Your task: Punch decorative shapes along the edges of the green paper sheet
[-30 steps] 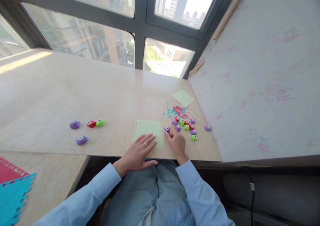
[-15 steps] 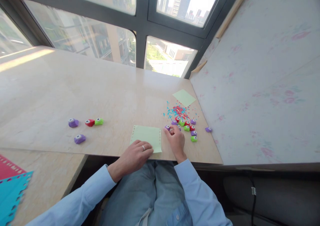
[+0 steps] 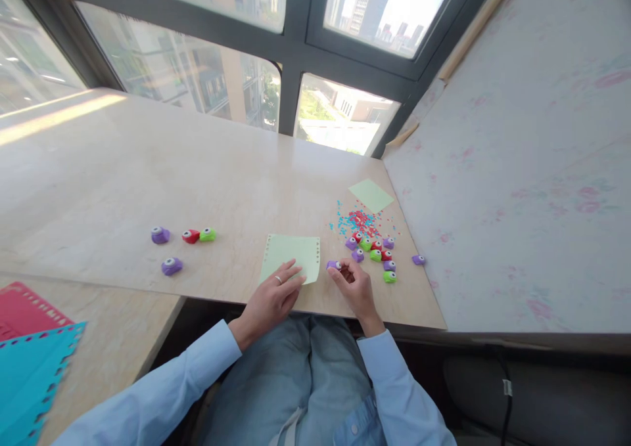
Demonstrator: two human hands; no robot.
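Over the last half second the pale green sheet (image 3: pixel 298 250) has slid a little farther from the near edge of the table, and the fingers over it have gone from curled to stretched out. In the same span the purple craft punch (image 3: pixel 332 265) has come nearer the person and stands clear of the huddle of punches (image 3: pixel 375 255). Punch and paper are thus just beside each other, a strip of tabletop between them; judging from that gap, no hole is being cut at this instant.

The left hand (image 3: pixel 275 293) reaches in from the near left, palm down, fingers apart and laid across the sheet's near part; its thumb cannot be made out clearly. The right hand (image 3: pixel 358 291), just right of the sheet, is bent inward, thumb and fingers closed on the purple craft punch.

Rows of holes run along the sheet's left and right edges. Beyond its right side lie red and blue confetti (image 3: pixel 362 223) and a second green sheet (image 3: pixel 371 196). Well to its left stand two more purple punches (image 3: pixel 171 267), a red punch (image 3: pixel 190 236) and a green punch (image 3: pixel 208 234).
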